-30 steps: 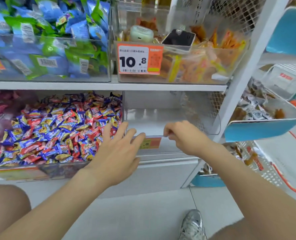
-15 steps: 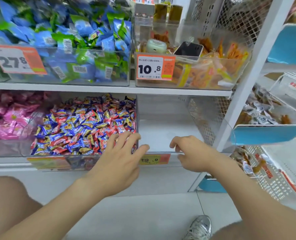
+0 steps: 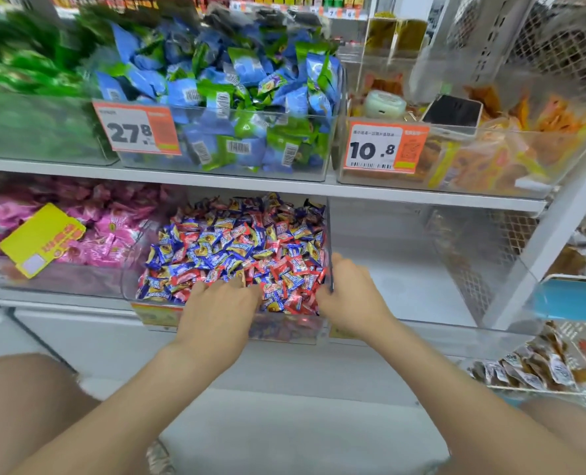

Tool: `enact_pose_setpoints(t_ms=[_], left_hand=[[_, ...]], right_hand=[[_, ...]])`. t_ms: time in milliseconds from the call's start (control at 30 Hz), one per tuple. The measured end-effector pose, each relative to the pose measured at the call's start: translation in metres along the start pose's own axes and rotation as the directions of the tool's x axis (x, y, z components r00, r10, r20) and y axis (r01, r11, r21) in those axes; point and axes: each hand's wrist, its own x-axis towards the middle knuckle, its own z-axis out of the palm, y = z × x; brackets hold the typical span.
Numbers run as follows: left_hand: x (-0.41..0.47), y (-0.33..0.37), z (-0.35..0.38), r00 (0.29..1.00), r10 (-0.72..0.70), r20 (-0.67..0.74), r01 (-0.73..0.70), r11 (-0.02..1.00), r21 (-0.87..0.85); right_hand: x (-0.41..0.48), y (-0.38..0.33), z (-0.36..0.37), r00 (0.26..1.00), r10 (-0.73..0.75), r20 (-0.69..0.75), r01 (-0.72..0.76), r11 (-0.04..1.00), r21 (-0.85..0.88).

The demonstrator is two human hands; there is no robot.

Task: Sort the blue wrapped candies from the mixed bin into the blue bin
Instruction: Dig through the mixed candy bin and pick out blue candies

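Blue wrapped candies (image 3: 200, 250): mingled with red in the mixed bin (image 3: 284, 329), front edge of the lower shelf (image 3: 44, 298). My left hand (image 3: 216, 313): fingers straight, tips among them. Right hand (image 3: 350, 299) at the bin's right wall; I cannot tell its fingers.

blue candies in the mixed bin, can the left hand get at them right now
Probably yes. The left hand reaches over the front wall of the mixed bin, fingers down among the candies; the top is open and blue candies lie right beside them.
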Motion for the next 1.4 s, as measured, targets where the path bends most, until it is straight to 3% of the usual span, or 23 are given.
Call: enact_pose_setpoints(t_ms=[200,333,400,467,500,567,667,767,900,1100,1200,1400], left_hand=[[0.001,-0.006,-0.009,0.997,-0.013,0.073,0.012,1.0,0.026],[0.004,-0.019,-0.017,0.999,-0.019,0.03,0.024,0.984,-0.179],[0.005,-0.03,-0.022,0.998,-0.064,-0.017,0.056,0.955,-0.292],[0.013,-0.044,-0.023,0.995,-0.089,-0.037,0.074,0.949,-0.308],[0.019,-0.051,-0.022,0.995,-0.1,-0.032,0.084,0.943,-0.32],[0.033,-0.061,-0.019,0.995,-0.101,-0.004,0.093,0.929,-0.357],[0.051,-0.064,-0.01,0.998,-0.053,0.017,0.055,0.95,-0.307],[0.062,-0.063,-0.001,0.999,-0.008,0.041,0.02,0.955,-0.295],[0.068,-0.071,0.008,0.999,-0.004,0.054,0.023,0.934,-0.357],[0.068,-0.09,0.001,0.998,-0.043,0.04,0.057,0.852,-0.52],[0.062,-0.091,-0.002,0.996,-0.087,0.026,0.086,0.816,-0.572],[0.049,-0.095,-0.008,0.968,-0.242,-0.072,0.12,0.694,-0.71]], right_hand=[[0.001,0.003,0.004,0.995,-0.101,0.021,0.102,0.994,-0.032],[0.005,-0.003,-0.007,0.994,-0.081,0.075,0.093,0.98,-0.174],[0.004,-0.01,-0.015,0.993,-0.113,-0.045,0.089,0.927,-0.364],[0.007,-0.023,-0.016,0.931,-0.309,-0.195,0.179,0.851,-0.494],[0.01,-0.032,-0.015,0.912,-0.379,-0.159,0.262,0.835,-0.484],[0.015,-0.049,-0.01,0.889,-0.454,0.058,0.448,0.836,-0.315],[0.021,-0.065,0.006,0.841,-0.46,0.285,0.532,0.801,-0.274],[0.031,-0.069,0.016,0.838,-0.445,0.316,0.541,0.756,-0.368],[0.046,-0.068,0.014,0.812,-0.456,0.364,0.569,0.757,-0.32],[0.051,-0.06,0.008,0.869,-0.426,0.253,0.491,0.81,-0.321],[0.048,-0.062,0.009,0.851,-0.461,0.253,0.522,0.795,-0.308],[0.037,-0.069,0.011,0.815,-0.48,0.326,0.58,0.654,-0.486]])
